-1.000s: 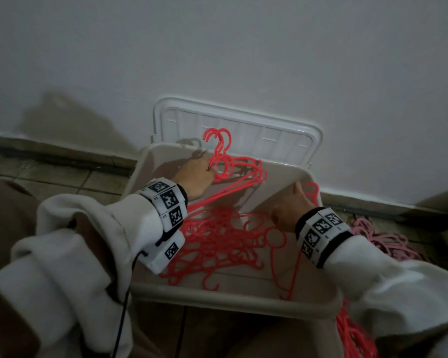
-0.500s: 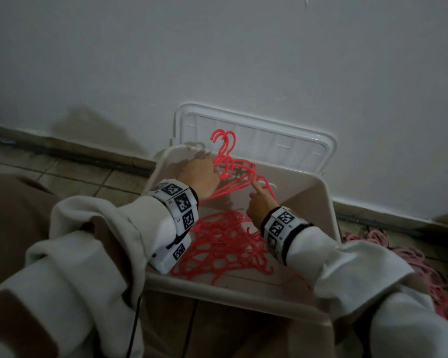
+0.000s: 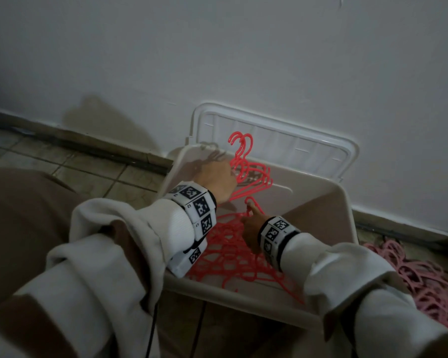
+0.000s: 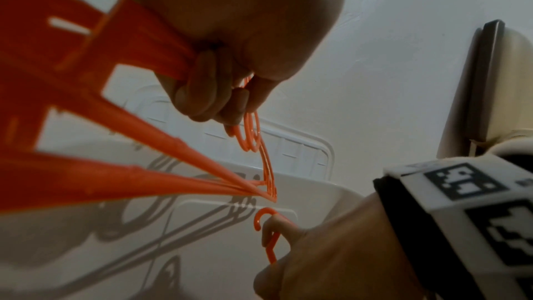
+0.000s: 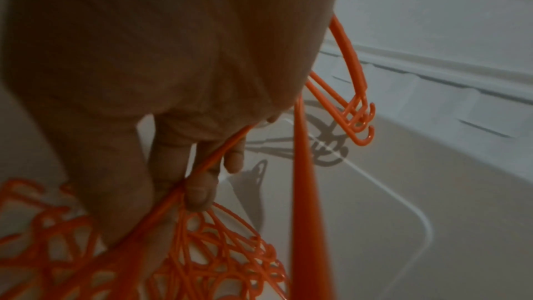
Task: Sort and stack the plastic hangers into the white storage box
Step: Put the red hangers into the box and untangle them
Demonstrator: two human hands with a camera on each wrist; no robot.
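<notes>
The white storage box (image 3: pixel 345 202) stands on the floor against the wall. My left hand (image 3: pixel 217 180) grips a bundle of red hangers (image 3: pixel 254 177) near their necks, held upright at the box's far left corner, hooks pointing up; the same bundle of red hangers (image 4: pixel 144 181) fans out from my left hand (image 4: pixel 225 54) in the left wrist view. My right hand (image 3: pixel 251 228) is inside the box and holds a single red hanger (image 3: pixel 251 202) below its hook. That single hanger (image 5: pixel 207 168) passes between my right fingers (image 5: pixel 199 193). A tangle of red hangers (image 3: pixel 230 254) lies on the box's bottom.
The box's white lid (image 3: pixel 282 140) leans upright against the wall behind the box. A heap of pink hangers (image 3: pixel 419 277) lies on the tiled floor to the right. Brown floor tiles (image 3: pixel 88 171) stretch to the left. My sleeves cover the box's near rim.
My right hand moved from the box's right side to its middle and took hold of a single hanger, lifting its hook. The left hand kept its bundle at the far left corner.
</notes>
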